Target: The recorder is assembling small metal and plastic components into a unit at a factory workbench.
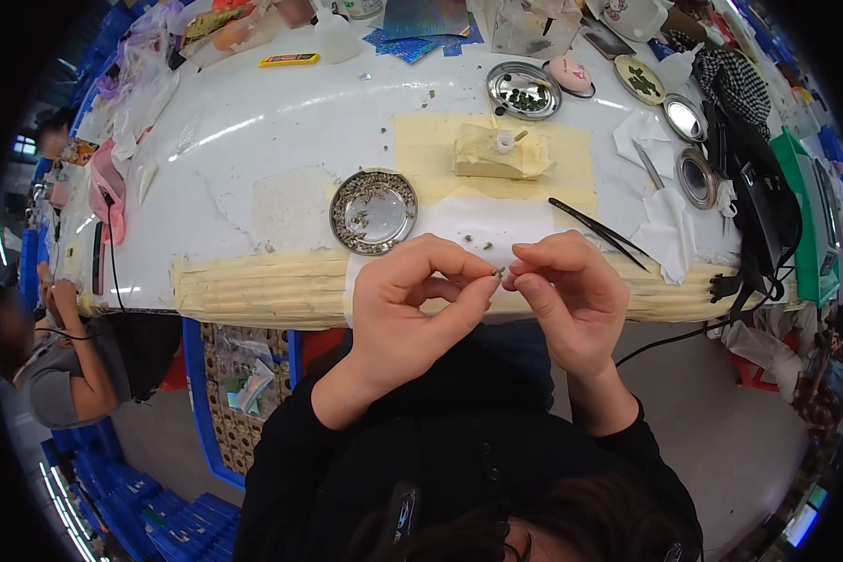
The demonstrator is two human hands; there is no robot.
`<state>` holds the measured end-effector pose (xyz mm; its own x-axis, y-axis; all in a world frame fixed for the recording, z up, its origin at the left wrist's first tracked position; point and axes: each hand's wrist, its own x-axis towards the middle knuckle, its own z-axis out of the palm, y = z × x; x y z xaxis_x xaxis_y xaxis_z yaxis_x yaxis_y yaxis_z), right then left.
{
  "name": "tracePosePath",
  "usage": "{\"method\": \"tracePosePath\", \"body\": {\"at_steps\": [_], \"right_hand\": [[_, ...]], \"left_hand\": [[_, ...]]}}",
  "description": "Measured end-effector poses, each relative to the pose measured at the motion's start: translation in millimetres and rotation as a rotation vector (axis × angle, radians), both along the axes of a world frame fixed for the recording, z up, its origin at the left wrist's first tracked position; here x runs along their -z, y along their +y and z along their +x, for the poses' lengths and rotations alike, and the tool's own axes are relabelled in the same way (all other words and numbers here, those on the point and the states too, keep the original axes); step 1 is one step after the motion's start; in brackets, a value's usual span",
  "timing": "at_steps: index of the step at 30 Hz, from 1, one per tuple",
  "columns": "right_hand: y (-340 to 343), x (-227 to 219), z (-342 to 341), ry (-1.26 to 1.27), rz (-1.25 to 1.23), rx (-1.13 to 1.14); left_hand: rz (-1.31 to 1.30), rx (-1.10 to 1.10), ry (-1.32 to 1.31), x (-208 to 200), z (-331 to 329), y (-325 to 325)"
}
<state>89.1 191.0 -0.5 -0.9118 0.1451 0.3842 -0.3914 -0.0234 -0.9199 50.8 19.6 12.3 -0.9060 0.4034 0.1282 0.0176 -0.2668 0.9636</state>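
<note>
Over the near edge of the table, my left hand (421, 295) pinches a tiny metallic piece (499, 273) between thumb and forefinger. My right hand (576, 300) meets it from the other side, thumb and forefinger curled close together at the piece. Whatever those right fingertips hold is too small to make out. Just beyond my hands, a few similar small metal pieces (488, 245) lie loose on white paper (534, 220). A round metal dish (398, 223) of many such pieces stands beyond my left hand. Black tweezers (601, 232) rest slantwise beyond my right hand.
A tape-covered block (492, 167) carrying a small white cup (506, 140) stands farther back. Behind it is a metal dish (554, 101) with dark green pieces. A yellow cutter (289, 60) lies far left. Black cables (768, 272) hang at the right edge. Another person (75, 365) sits left.
</note>
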Motion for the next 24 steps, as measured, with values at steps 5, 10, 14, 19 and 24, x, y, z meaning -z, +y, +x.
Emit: {"method": "tracePosePath", "body": {"at_steps": [5, 10, 14, 19, 24], "right_hand": [[1.8, 3.9, 2.5, 0.028, 0.094, 0.043], [5.6, 3.8, 1.2, 0.039, 0.210, 0.171], [9.8, 11.0, -2.5, 0.073, 0.336, 0.252], [8.2, 14.2, -2.9, 0.088, 0.327, 0.283], [10.5, 13.9, -2.7, 0.115, 0.347, 0.275]], "left_hand": [[-0.306, -0.192, 0.569, 0.3, -4.5, -5.1], [-0.607, -0.265, 0.716, 10.9, -14.6, -7.4], [-0.815, -0.218, 0.780, 5.9, -23.4, -2.6], [-0.863, -0.184, 0.833, 3.4, -35.3, 7.6], [-0.839, -0.107, 0.804, 4.1, -42.0, 8.7]]}}
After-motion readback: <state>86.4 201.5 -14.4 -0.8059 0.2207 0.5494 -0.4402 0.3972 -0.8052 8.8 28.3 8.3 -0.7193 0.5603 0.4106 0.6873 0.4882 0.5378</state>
